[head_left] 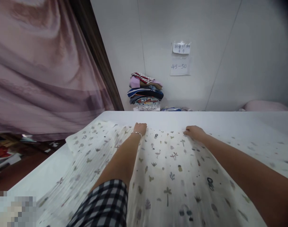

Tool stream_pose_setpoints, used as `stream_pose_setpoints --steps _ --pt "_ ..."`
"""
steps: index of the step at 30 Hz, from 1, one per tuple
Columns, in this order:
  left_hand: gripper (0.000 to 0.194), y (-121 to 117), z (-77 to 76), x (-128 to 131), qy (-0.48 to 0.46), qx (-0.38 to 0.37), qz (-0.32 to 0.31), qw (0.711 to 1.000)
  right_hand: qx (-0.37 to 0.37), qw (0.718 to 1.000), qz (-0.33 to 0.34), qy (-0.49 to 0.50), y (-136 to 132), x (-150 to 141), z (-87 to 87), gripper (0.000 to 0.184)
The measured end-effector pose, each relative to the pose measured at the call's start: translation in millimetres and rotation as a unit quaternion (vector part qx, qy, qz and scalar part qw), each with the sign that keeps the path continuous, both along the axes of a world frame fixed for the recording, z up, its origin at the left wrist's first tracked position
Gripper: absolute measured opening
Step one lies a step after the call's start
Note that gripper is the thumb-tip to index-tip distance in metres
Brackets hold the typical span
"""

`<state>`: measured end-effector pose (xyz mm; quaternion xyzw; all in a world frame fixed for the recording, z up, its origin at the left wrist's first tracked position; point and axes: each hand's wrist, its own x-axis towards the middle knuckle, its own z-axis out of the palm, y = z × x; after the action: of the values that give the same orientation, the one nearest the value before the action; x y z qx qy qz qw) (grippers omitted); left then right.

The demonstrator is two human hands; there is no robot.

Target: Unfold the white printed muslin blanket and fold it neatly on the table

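Head view looks down on a cream muslin cloth printed with small plants and flamingos [167,170], spread across a white counter [205,118]. Both arms reach forward over it. The left hand [140,128] rests knuckles-up at the cloth's far edge, fingers curled down onto the fabric; whether they pinch the edge cannot be told. A thin silver bracelet [136,133] circles that wrist, and a black-and-white checked sleeve [106,201] covers the upper arm. The right hand [193,131] lies near the same far edge, well apart from the left, fingers bent onto the cloth, its grip likewise hidden. The cloth's left part lies wrinkled, with its corner near the counter's left side. Beyond the counter, a stack of folded multicoloured clothes [146,92] sits against a white wall, which bears two white paper notes [180,60]. A mauve curtain [39,69] hangs at the left.
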<state>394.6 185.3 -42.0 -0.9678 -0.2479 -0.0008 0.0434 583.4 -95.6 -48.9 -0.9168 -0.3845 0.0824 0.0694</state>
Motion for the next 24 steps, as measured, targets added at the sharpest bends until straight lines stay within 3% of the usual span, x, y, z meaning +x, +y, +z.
stream_pose_setpoints --steps 6,13,19,24 --pt "0.035 -1.5 -1.3 -9.9 -0.024 -0.041 0.004 0.999 0.039 0.995 0.028 0.082 -31.4 22.3 -4.8 0.055" --pt "0.028 -16.7 0.7 -11.1 -0.03 -0.062 -0.084 0.994 0.034 0.997 0.018 0.062 -96.1 44.8 0.6 0.063" --pt "0.024 -24.4 -1.2 -2.0 -0.03 -0.041 -0.103 0.993 0.027 0.999 -0.028 -0.023 -157.6 39.4 6.4 0.046" --pt "0.022 -27.1 1.2 0.0 -0.032 -0.017 -0.088 0.995 0.024 0.999 -0.016 -0.028 -174.7 27.2 -2.4 0.036"
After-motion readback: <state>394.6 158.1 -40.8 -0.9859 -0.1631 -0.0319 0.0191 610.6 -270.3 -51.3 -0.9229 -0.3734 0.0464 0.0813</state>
